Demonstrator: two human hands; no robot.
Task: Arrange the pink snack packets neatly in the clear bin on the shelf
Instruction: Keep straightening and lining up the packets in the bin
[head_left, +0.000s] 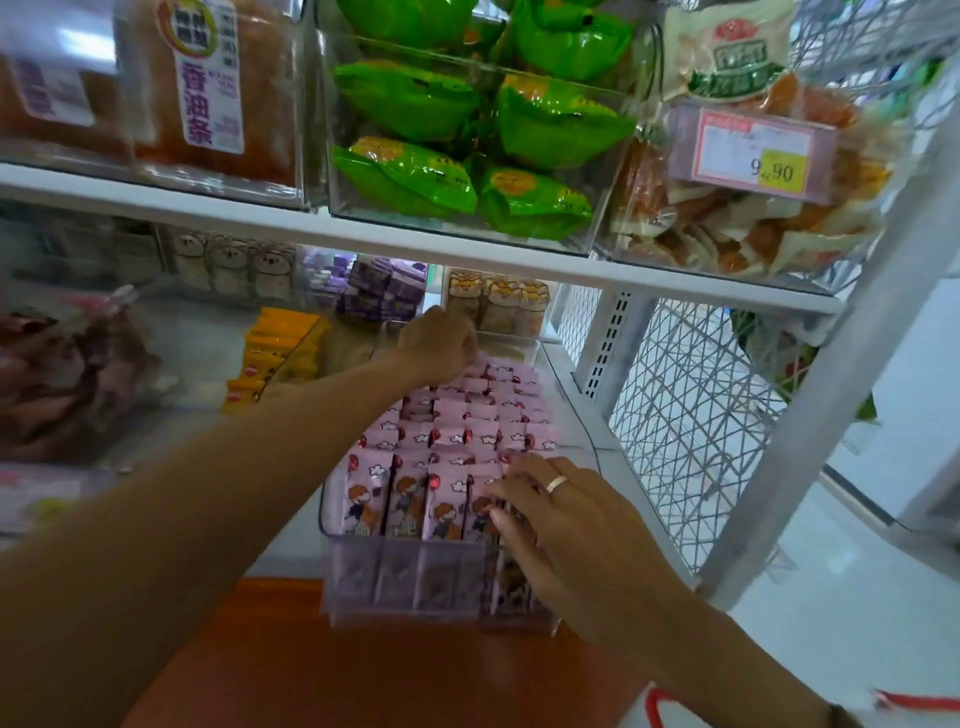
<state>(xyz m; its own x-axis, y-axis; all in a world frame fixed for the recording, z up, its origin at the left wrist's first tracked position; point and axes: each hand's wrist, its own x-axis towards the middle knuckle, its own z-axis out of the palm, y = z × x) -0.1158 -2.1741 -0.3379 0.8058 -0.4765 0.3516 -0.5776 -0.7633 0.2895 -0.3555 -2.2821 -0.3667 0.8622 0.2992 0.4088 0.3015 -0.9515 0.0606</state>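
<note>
So the long clear plastic bin (561, 395) sits on the white lower shelf, pulled forward so its front end sticks out past the shelf edge, probably so both hands can get in from above. It's packed with small pink snack packets with a cartoon kid printed on them (447, 441), standing upright in tight rows front to back, which is presumably the tidy look being aimed for.

The left hand (439, 343) reaches all the way to the far end of the bin, forearm stretched out over the packets. Its fingers curl down onto the back row; looks like a pinch on a packet top, but I honestly can't tell if it's gripping or just nudging.

The right hand (545, 525), silver ring (557, 484) on one finger, is at the bin's near right corner, palm down, fingers straight and slightly spread, pressing flat on the front packets, likely to hold them upright.

Just left of the bin is a row of orange packets (270, 358).
</note>
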